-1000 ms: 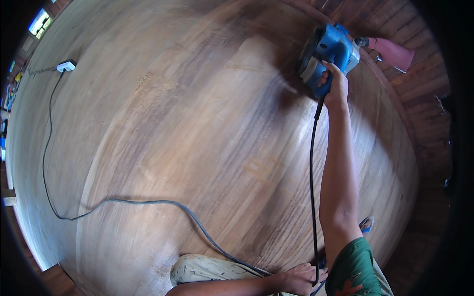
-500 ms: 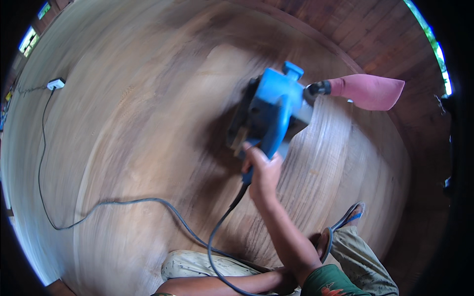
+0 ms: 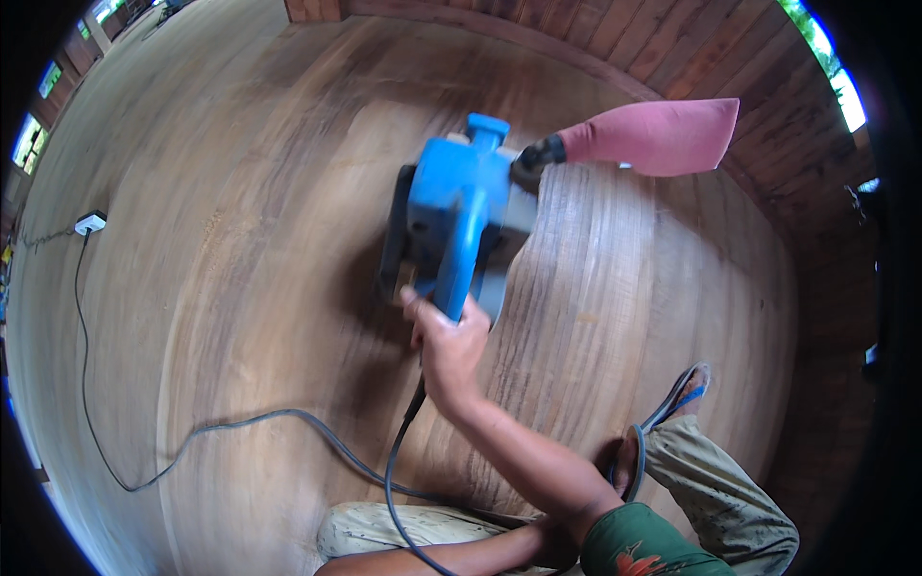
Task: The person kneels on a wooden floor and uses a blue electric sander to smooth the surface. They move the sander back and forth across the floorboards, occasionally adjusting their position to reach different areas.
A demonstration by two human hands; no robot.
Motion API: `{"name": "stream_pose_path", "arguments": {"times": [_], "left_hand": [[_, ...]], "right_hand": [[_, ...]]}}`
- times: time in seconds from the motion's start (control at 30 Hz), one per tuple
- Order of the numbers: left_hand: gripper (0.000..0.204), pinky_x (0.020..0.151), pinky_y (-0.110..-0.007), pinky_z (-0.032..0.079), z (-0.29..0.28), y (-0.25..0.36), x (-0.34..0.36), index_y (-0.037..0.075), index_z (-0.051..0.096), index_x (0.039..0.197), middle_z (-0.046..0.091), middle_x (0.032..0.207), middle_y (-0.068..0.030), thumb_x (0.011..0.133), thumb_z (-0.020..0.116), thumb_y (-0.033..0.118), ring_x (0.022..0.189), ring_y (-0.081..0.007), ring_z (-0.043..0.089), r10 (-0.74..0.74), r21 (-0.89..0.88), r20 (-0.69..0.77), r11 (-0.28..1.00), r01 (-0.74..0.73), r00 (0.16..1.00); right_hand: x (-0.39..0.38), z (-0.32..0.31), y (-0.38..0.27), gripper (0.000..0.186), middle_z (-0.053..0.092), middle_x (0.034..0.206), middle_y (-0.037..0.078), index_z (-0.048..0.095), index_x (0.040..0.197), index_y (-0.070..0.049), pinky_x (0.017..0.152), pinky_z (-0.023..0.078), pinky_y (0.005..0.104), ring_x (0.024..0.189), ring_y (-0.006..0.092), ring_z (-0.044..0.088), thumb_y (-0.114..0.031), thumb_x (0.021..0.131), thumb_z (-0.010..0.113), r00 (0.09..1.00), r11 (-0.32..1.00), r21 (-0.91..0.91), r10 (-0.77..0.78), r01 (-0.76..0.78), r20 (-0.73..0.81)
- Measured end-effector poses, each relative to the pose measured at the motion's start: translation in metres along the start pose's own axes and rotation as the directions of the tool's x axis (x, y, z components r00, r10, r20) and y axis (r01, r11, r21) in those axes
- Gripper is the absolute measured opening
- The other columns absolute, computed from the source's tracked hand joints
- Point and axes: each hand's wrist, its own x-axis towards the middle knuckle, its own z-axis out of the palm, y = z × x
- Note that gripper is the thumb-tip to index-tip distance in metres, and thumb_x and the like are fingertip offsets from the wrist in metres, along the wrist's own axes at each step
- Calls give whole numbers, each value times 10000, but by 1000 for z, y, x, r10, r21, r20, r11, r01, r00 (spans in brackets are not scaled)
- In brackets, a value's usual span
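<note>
A blue belt sander [image 3: 456, 187] rests on the wooden floor [image 3: 288, 317] in front of me, slightly blurred by motion. My right hand [image 3: 449, 350] is wrapped round its rear handle, with the thumb side to the left. A pink cloth dust bag [image 3: 653, 139] sticks out to the right from the sander's black outlet. From the back of the handle the dark power cord [image 3: 392, 470] runs down toward my lap. My left forearm [image 3: 442, 559] lies across my lap. My left hand's fingers are hidden behind my right arm.
A grey cord [image 3: 259, 418] loops across the floor to a white socket block [image 3: 90, 223] at the left. Plank walls [image 3: 615, 38] border the floor at the back and right. My sandalled foot [image 3: 687, 389] rests at the lower right.
The sander, its dust bag and my right hand have moved left in the picture. The view has shifted too, showing more of the far wall. My right hand keeps its grip.
</note>
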Motion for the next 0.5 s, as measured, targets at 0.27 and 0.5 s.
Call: {"name": "stream_pose_path", "arguments": {"times": [0.27, 0.5], "left_hand": [[233, 743, -504, 526, -22, 0, -14, 33, 667, 1011, 664, 886, -161, 860, 609, 201, 851, -370, 668, -97, -106, -237, 992, 73, 967], [318, 779, -509, 535, -41, 5, -15, 54, 629, 1142, 693, 960, -180, 884, 597, 237, 904, -391, 678, -373, -308, -396, 915, 262, 839]], "right_hand": [[200, -17, -30, 198, 569, 628, 20, 649, 823, -63, 458, 414, 297, 491, 127, 518, -181, 831, 807, 997, 994, 77, -79, 78, 3], [328, -56, -62, 153, 543, 686, 25, 650, 861, -57, 492, 437, 316, 524, 141, 505, -151, 822, 765, 1000, 1000, 25, -3, 3, -16]]}}
